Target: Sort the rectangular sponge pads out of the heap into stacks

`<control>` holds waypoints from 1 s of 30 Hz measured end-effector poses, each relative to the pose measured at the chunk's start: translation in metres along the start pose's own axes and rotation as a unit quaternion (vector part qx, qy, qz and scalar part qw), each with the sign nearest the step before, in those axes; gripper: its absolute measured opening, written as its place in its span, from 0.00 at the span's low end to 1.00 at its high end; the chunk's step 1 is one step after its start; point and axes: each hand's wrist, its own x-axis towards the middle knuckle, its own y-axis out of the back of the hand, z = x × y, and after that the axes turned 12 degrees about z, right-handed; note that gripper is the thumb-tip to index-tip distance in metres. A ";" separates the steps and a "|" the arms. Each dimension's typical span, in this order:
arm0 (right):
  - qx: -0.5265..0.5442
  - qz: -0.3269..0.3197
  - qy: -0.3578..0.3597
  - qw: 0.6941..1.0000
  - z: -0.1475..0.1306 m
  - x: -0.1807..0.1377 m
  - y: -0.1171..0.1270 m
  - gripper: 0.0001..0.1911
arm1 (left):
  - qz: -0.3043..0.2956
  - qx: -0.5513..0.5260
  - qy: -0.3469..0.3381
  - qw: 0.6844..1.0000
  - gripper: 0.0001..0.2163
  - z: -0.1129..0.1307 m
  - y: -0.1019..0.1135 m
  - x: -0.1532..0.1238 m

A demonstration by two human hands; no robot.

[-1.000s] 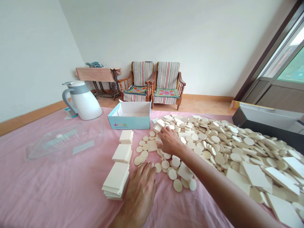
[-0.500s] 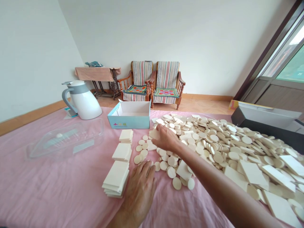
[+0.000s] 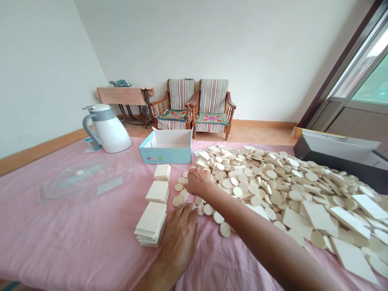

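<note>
My left hand (image 3: 179, 231) lies palm down on the pink cloth with its fingers stretched forward, beside the nearest stack of pale square tiles (image 3: 150, 222). Its fingertips come close to a few small round discs (image 3: 176, 201). Two more stacks, the middle stack (image 3: 157, 191) and the far stack (image 3: 162, 171), stand in a row beyond. My right hand (image 3: 199, 181) is closed, knuckles up, over the left edge of a wide heap of pale discs and square tiles (image 3: 257, 173). Its fingertips are hidden, so anything pinched in them does not show.
A light blue open box (image 3: 165, 155) stands behind the stacks. On the left are a clear plastic tray (image 3: 91, 178) and a white jug (image 3: 112, 131). A black box (image 3: 342, 161) borders the heap at the right. Two chairs stand beyond the table.
My right hand has drawn nearer and slightly left, its fingers turned down out of sight. The pale piece at its fingertips no longer shows. My left hand stays nearly in place.
</note>
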 end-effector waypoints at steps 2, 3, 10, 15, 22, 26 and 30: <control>-0.002 -0.020 0.002 1.000 0.002 0.001 0.004 0.22 | -0.011 -0.008 0.012 1.000 0.15 0.001 0.002 0.001; -0.003 -0.027 0.001 1.000 0.003 0.002 0.005 0.22 | -0.015 -0.012 0.018 1.000 0.16 0.002 0.003 0.002; -0.006 -0.013 -0.031 0.999 -0.006 -0.002 -0.010 0.23 | -0.012 -0.025 0.030 0.999 0.15 0.002 0.004 0.003; 0.015 0.001 -0.038 0.999 0.003 -0.012 -0.007 0.24 | -0.014 -0.032 0.031 0.999 0.13 0.002 0.006 0.003; 0.038 -0.023 -0.025 0.999 0.019 -0.006 -0.004 0.24 | -0.008 -0.073 0.044 0.996 0.13 0.005 0.007 0.003; 0.058 -0.021 0.011 0.998 0.022 -0.001 -0.005 0.29 | -0.006 -0.119 0.064 0.991 0.15 0.009 0.010 0.005; 0.080 -0.038 0.019 0.996 0.027 0.005 -0.004 0.25 | -0.010 -0.117 0.058 0.991 0.20 0.010 0.011 0.009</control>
